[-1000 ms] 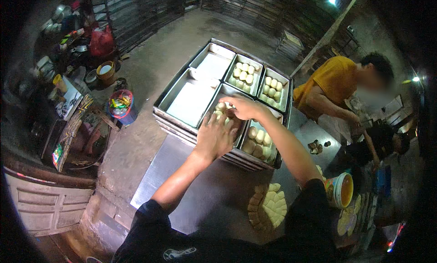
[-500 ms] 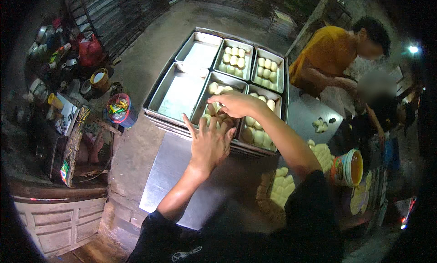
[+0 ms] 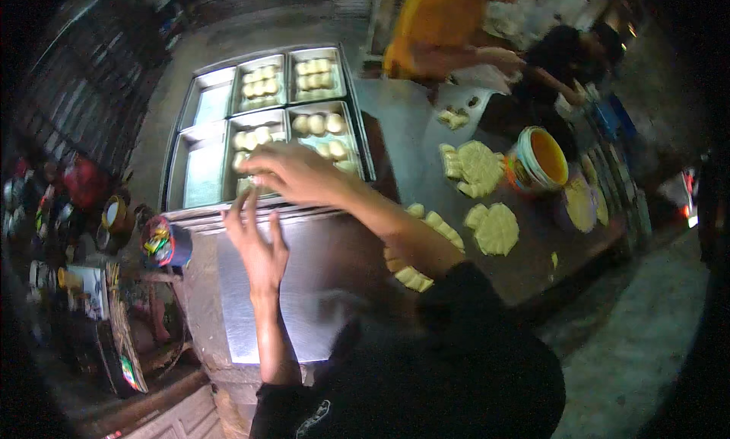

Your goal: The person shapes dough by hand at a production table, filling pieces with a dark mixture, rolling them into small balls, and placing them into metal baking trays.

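Dough balls (image 3: 251, 139) in tray (image 3: 204, 177) — just under both hands (image 3: 293, 173).

Both arms reach across the metal desk (image 3: 304, 287) to the baking trays (image 3: 199, 146). The right hand (image 3: 293, 173) hovers over dough balls (image 3: 319, 125) in a near tray; the left hand (image 3: 258, 241) spreads open just before the tray edge. Flat dough rounds (image 3: 496, 228) lie beside an orange bucket (image 3: 540, 159).
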A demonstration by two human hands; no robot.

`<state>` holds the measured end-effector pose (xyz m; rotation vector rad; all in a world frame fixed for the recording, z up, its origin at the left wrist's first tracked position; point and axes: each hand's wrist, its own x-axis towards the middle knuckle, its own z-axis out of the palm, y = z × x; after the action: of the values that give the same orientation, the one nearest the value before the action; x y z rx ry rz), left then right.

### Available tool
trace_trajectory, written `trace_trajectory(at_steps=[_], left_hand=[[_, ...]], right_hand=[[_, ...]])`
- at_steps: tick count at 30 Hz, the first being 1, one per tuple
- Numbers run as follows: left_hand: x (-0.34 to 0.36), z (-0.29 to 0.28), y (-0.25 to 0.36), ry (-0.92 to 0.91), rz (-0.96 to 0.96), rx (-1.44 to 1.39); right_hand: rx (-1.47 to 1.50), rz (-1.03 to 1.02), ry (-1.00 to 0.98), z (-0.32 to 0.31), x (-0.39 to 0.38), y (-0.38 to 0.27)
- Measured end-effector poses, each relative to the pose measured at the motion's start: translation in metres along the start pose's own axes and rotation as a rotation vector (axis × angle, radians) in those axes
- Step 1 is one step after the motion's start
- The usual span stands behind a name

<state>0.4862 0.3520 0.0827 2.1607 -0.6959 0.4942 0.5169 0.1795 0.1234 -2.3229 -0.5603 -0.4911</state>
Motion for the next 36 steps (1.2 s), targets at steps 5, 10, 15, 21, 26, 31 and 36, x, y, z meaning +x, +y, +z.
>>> trace_trajectory(at_steps=[5,10,15,21,26,31,36], left_hand=[[-0.079,0.002,0.032,0.125,-0.052,-0.173],[-0.159,0.034,0.045,0.046,-0.26,-0.478],[-0.192,0.068,0.063,-0.14,-0.268,-0.511],[-0.19,0.088,0.105,-0.259,-0.283,-0.364],[-0.214,0.104,0.135,-0.273,-0.31,-0.261],[-0.254,0.121,0.162,-0.298,-0.391,-0.27],[-0.291,0.134,0.168,-0.262,-0.497,-0.259]], right_hand=[[-0.169,0.327,0.337,-0.065,-0.212,-0.052],[-0.624,1.306,0.581,-0.093,-0.488,-0.05],[-0.767,1.747,0.861,-0.123,-0.69,-0.06],[-0.729,1.723,0.571,-0.175,-0.785,-0.048],[-0.721,1.69,0.211,-0.232,-0.795,-0.024],[-0.755,1.681,-0.012,-0.251,-0.782,-0.018],[-0.828,1.436,-0.228,-0.269,-0.814,-0.008]])
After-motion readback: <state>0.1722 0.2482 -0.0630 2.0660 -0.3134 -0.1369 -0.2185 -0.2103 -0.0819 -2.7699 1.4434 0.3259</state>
